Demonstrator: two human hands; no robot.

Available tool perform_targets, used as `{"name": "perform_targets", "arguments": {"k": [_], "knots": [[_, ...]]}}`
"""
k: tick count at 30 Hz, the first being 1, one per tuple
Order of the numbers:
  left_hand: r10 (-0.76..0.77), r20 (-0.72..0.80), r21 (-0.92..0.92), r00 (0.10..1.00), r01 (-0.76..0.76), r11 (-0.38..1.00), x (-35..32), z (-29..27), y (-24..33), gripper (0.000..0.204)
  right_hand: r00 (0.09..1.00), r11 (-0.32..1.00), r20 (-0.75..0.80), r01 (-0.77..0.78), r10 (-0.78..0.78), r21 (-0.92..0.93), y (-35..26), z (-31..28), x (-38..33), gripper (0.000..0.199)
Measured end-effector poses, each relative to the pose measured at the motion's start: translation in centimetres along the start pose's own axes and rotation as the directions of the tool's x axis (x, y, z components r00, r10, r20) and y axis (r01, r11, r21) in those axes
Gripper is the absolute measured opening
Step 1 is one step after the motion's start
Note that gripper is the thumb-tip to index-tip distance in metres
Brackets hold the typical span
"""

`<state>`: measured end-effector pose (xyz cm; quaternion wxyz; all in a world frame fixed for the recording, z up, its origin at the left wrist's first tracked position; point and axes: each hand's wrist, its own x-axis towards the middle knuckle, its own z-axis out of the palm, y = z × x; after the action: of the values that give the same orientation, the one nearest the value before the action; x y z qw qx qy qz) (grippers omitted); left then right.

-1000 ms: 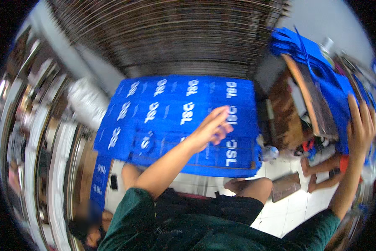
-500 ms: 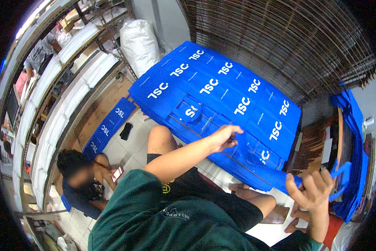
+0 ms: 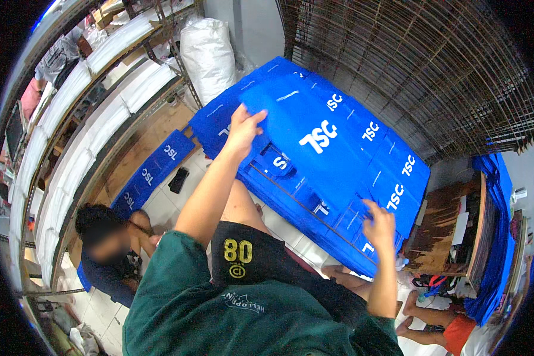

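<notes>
A blue cloth bag with a white printed logo is spread above a wide layer of similar blue printed bags. My left hand pinches its left edge, raised over the far left part of the layer. Toward the near right, my right hand has its fingers curled at the bag's other end, slightly blurred. Under and in front of the bag, thin dark bars cross the near side of the layer.
At left, a person sits on the floor near a strip of blue bags and a black phone. Shelves of white stacks, a white sack, a wire rack and hanging blue bags surround me. Another person's legs show at lower right.
My right hand has come in from the far right, bringing the bag over the layer. My left hand has moved up and left, and the bag now stretches between both hands.
</notes>
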<state>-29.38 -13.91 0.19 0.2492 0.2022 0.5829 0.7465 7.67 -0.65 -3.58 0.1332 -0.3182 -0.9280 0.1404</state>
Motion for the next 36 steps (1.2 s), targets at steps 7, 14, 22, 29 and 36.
{"name": "perform_targets", "arguments": {"k": [7, 14, 22, 29, 36], "knots": [[-0.223, -0.387, 0.278, 0.895, 0.343, 0.897, 3.8, -12.7, -18.3, 0.043, 0.997, 0.971, -0.053, -0.067, 0.057, -0.231, -1.4, 15.7, 2.7, 0.037], [-0.176, -0.535, 0.427, 0.826, 0.444, 0.788, 5.1, -13.3, -23.8, 0.064, 0.993, 0.943, -0.029, -0.121, 0.118, -0.311, -0.9, 18.6, 2.3, 0.036], [-0.027, -0.602, 0.544, 0.798, 0.434, 0.718, 6.4, -16.1, -27.7, 0.069, 0.996, 0.953, -0.051, -0.084, 0.072, -0.29, -0.9, 19.9, 2.7, 0.037], [-0.084, -0.621, 0.491, 0.779, 0.47, 0.733, 6.9, -17.4, -28.5, 0.069, 0.996, 0.962, -0.066, -0.072, 0.056, -0.264, -2.0, 19.5, 3.0, 0.037], [-0.174, -0.595, 0.399, 0.784, 0.477, 0.783, 5.8, -14.7, -25.6, 0.07, 0.994, 0.961, -0.082, -0.088, 0.068, -0.262, -1.5, 19.5, 2.5, 0.036]]}}
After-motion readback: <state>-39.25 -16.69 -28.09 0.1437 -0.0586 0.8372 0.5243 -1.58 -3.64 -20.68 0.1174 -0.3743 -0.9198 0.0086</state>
